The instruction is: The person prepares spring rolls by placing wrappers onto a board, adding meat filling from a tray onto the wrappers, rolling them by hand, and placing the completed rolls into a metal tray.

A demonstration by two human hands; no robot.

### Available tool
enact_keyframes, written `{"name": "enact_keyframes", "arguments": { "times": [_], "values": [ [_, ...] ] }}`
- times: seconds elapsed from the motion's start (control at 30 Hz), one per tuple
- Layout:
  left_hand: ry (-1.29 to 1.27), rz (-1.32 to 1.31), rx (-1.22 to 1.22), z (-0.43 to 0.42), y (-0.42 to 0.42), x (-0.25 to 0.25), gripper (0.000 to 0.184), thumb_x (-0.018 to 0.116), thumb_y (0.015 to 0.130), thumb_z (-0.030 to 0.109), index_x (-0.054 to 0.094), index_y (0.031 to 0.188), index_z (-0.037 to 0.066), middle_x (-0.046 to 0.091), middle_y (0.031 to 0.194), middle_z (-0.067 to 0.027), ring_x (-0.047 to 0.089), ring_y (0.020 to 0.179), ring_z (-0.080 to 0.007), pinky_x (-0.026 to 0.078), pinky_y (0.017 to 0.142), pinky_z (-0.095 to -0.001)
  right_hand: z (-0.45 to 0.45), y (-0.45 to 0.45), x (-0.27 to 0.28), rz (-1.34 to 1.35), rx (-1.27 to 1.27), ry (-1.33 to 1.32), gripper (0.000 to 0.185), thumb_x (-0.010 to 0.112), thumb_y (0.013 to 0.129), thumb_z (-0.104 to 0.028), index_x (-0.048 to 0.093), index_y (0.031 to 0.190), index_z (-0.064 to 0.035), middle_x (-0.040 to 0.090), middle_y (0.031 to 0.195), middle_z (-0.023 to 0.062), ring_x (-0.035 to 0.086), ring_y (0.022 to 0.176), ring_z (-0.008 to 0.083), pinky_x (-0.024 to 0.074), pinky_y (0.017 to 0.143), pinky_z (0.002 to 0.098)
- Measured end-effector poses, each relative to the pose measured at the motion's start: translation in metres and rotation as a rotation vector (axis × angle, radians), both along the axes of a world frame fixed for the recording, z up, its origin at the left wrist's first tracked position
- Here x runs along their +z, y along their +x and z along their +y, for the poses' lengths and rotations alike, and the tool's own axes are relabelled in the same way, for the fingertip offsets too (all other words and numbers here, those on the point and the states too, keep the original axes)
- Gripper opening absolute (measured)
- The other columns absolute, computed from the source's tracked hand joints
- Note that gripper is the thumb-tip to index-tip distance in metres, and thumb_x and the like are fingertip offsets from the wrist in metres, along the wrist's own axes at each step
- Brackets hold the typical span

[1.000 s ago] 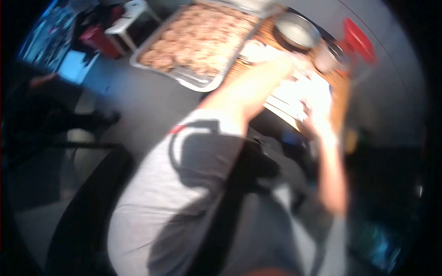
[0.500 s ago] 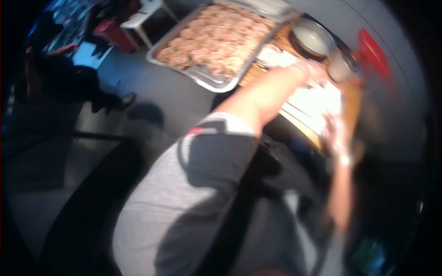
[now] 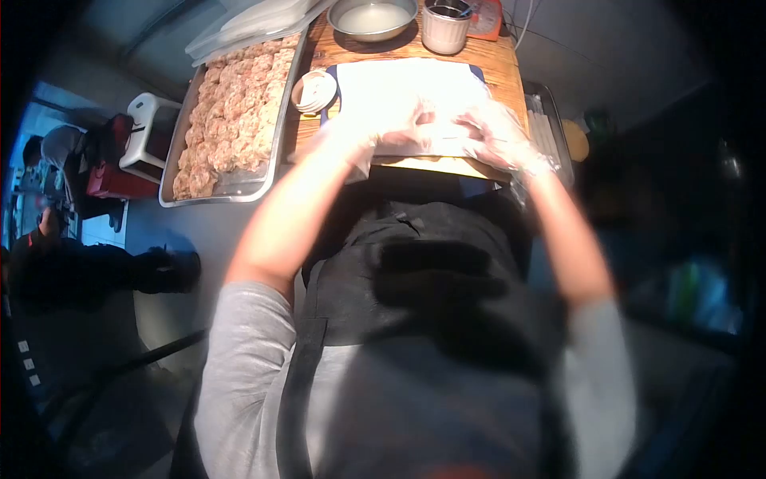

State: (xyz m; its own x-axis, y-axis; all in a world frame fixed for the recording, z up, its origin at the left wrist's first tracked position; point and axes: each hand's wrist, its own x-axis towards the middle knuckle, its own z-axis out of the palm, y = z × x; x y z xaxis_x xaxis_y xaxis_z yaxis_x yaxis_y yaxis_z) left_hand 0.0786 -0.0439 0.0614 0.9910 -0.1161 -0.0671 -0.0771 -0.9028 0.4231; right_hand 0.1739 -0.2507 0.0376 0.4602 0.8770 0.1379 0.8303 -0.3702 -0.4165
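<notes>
Both my hands wear clear plastic gloves over a white, glare-washed surface (image 3: 399,84) on the wooden table. My left hand (image 3: 403,128) is near its front edge, fingers curled in. To its right my right hand (image 3: 496,132) faces it, fingers bent and closed together, with a gap between the two hands. Whatever the fingertips pinch is lost in the bright light. Dark blue corners (image 3: 477,72) of a board show under the white surface. Left of it lies a stack of small pale round dishes (image 3: 314,91).
A metal tray (image 3: 275,164) of raw meat patties (image 3: 235,112) stands left, with plastic lids (image 3: 255,28) behind. At the back are a metal bowl (image 3: 373,20), a ribbed cup (image 3: 445,32) and a red-orange device (image 3: 485,17). Another tray (image 3: 558,132) is at right. A person (image 3: 60,259) is far left.
My view has swung round to face the table squarely. My left hand has come back from the bowl side to the front edge, close to my right hand.
</notes>
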Motion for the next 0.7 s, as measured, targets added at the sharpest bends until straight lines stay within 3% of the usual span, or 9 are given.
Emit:
{"name": "enact_keyframes", "arguments": {
  "times": [0.03,0.07,0.1,0.13,0.23,0.37,0.47,0.57,0.7],
  "values": [
    [0.102,-0.120,0.027,-0.007,-0.004,-0.005,0.033,0.072,0.083,0.036,0.073,0.106,0.014,0.071,0.099,-0.0092,0.066,0.093,-0.0242,0.050,0.085,-0.0375,0.005,-0.007,0.010,0.002,-0.005,-0.058,0.041,0.070,0.081,-0.017,0.062,0.119,-0.0040,0.064,0.114,0.0172,0.059,0.109,0.0335,0.0464,0.097,0.0412],
    [0.201,-0.241,0.057,-0.011,-0.007,-0.014,0.034,0.073,0.081,0.039,0.073,0.104,0.014,0.071,0.097,-0.0090,0.066,0.092,-0.0254,0.049,0.085,-0.0391,0.009,-0.002,-0.013,0.047,0.029,0.136,0.039,0.071,0.082,-0.022,0.063,0.114,-0.0018,0.064,0.109,0.0179,0.060,0.104,0.0339,0.0469,0.094,0.0425],
    [0.300,-0.367,0.086,-0.018,-0.013,-0.015,0.036,0.074,0.080,0.041,0.073,0.103,0.014,0.071,0.095,-0.0089,0.066,0.092,-0.0267,0.049,0.086,-0.0407,0.012,0.000,-0.017,0.010,0.023,0.116,0.038,0.071,0.082,-0.022,0.063,0.112,-0.0017,0.064,0.108,0.0179,0.060,0.103,0.0341,0.0470,0.092,0.0429],
    [0.182,-0.540,0.137,-0.021,-0.027,-0.009,0.027,0.069,0.083,0.040,0.073,0.096,0.016,0.070,0.093,-0.0080,0.065,0.088,-0.0270,0.050,0.080,-0.0407,0.015,0.000,-0.019,-0.027,0.017,0.098,0.037,0.071,0.082,-0.022,0.063,0.111,-0.0015,0.065,0.107,0.0178,0.060,0.101,0.0343,0.0471,0.091,0.0432],
    [0.188,-0.424,0.103,-0.027,-0.026,-0.014,0.034,0.073,0.079,0.043,0.073,0.098,0.015,0.070,0.090,-0.0089,0.065,0.089,-0.0272,0.050,0.081,-0.0408,0.016,-0.001,-0.023,-0.082,0.007,0.092,0.034,0.070,0.082,-0.023,0.064,0.109,-0.0023,0.065,0.105,0.0173,0.060,0.099,0.0345,0.0471,0.088,0.0438],
    [0.205,-0.472,0.128,-0.039,-0.038,-0.011,0.024,0.069,0.084,0.032,0.069,0.098,0.012,0.068,0.087,-0.0105,0.065,0.080,-0.0295,0.051,0.073,-0.0418,0.011,-0.008,-0.023,-0.151,-0.009,0.094,0.031,0.067,0.084,-0.023,0.064,0.109,-0.0048,0.065,0.104,0.0166,0.060,0.098,0.0338,0.0470,0.087,0.0444],
    [0.166,-0.570,0.176,-0.042,-0.041,-0.031,0.022,0.069,0.084,0.025,0.067,0.100,0.010,0.066,0.084,-0.0118,0.064,0.078,-0.0302,0.051,0.073,-0.0418,0.020,-0.023,-0.025,-0.027,-0.053,0.027,0.031,0.065,0.086,-0.024,0.062,0.112,-0.0060,0.065,0.104,0.0161,0.060,0.100,0.0334,0.0468,0.088,0.0442],
    [0.078,-0.548,0.156,-0.029,-0.032,-0.059,0.021,0.068,0.083,0.020,0.066,0.101,0.008,0.065,0.084,-0.0128,0.063,0.077,-0.0306,0.051,0.073,-0.0417,0.016,-0.021,-0.040,-0.131,-0.022,0.189,0.032,0.065,0.087,-0.022,0.060,0.115,-0.0065,0.064,0.104,0.0150,0.061,0.101,0.0334,0.0481,0.089,0.0432],
    [0.020,-0.452,0.155,0.004,-0.059,-0.051,0.027,0.072,0.079,0.014,0.065,0.105,0.005,0.066,0.091,-0.0123,0.064,0.084,-0.0302,0.052,0.079,-0.0415,-0.005,-0.006,-0.030,-0.015,0.011,0.119,0.031,0.065,0.086,-0.010,0.059,0.116,-0.0035,0.064,0.107,0.0148,0.062,0.103,0.0315,0.0502,0.089,0.0398]
  ]
}}
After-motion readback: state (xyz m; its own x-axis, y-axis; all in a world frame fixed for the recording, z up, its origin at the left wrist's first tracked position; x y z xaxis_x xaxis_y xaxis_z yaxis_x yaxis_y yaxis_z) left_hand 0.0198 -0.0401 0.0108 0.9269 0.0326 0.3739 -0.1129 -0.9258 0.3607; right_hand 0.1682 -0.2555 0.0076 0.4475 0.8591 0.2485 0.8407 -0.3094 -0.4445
